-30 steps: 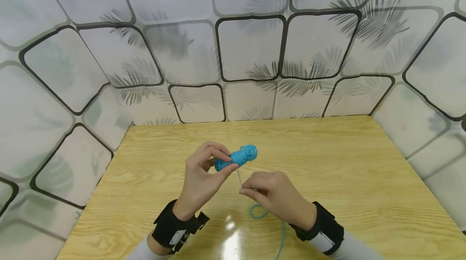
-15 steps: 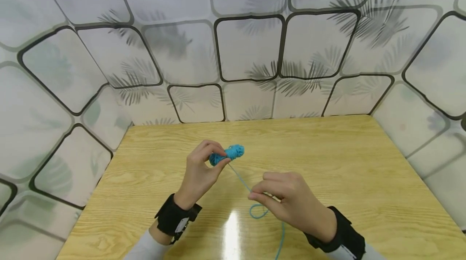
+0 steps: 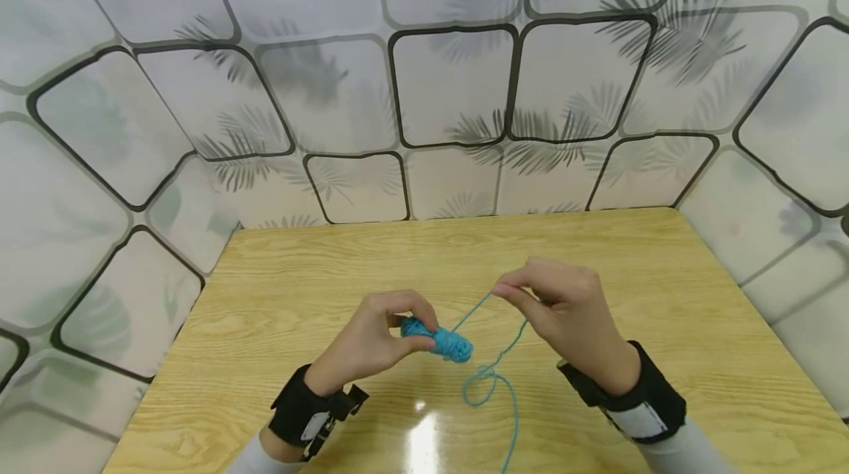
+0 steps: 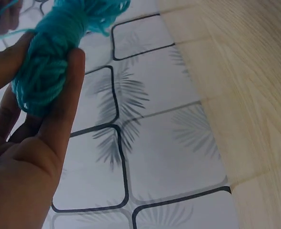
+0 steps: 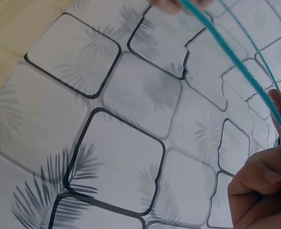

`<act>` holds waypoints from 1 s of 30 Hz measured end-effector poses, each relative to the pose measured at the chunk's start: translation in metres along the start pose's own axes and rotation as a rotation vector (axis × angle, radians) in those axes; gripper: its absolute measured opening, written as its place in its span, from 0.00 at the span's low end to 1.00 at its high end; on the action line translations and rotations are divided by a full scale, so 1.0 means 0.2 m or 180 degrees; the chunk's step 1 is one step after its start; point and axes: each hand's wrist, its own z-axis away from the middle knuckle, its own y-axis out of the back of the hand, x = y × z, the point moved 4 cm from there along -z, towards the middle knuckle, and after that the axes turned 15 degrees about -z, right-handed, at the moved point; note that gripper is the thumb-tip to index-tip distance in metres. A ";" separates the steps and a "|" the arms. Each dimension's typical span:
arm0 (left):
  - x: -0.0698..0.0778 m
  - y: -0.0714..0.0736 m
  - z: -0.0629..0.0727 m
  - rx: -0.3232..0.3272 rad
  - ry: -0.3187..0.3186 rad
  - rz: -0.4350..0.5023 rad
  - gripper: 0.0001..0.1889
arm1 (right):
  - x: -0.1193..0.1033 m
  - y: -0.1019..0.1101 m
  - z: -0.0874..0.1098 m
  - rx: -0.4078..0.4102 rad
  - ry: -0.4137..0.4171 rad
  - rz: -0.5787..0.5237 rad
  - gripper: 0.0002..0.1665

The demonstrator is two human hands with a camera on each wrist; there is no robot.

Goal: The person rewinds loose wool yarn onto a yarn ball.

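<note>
A small bundle of blue yarn, bound round its middle, is held between the thumb and fingers of my left hand. In the left wrist view the yarn bundle lies between thumb and fingers, its looped ends sticking out. My right hand, higher and to the right, pinches the yarn strand between thumb and index finger. That strand runs taut from the bundle to the pinch. Below the right hand the loose tail hangs down, makes a small loop and runs toward the near edge.
The wooden table lies under both hands. A patterned wall covering with dark outlines and leaf prints rises behind it and on both sides. Black straps circle both wrists.
My right hand has moved up and right, drawing out a longer strand. My left hand has lowered, and the yarn bundle has turned so its far end tips down toward the right.
</note>
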 end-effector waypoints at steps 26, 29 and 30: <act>0.18 0.17 0.01 0.1334 -0.0197 0.0996 0.07 | 0.14 -0.31 0.22 -0.0988 -0.0461 -0.0043 0.03; 0.15 0.16 0.00 0.1635 -0.0074 0.0503 0.08 | 0.08 -0.35 0.23 -0.1125 -0.0401 -0.0293 0.03; 0.13 0.15 0.00 0.1688 -0.0054 0.0364 0.09 | 0.06 -0.36 0.23 -0.1156 -0.0376 -0.0354 0.04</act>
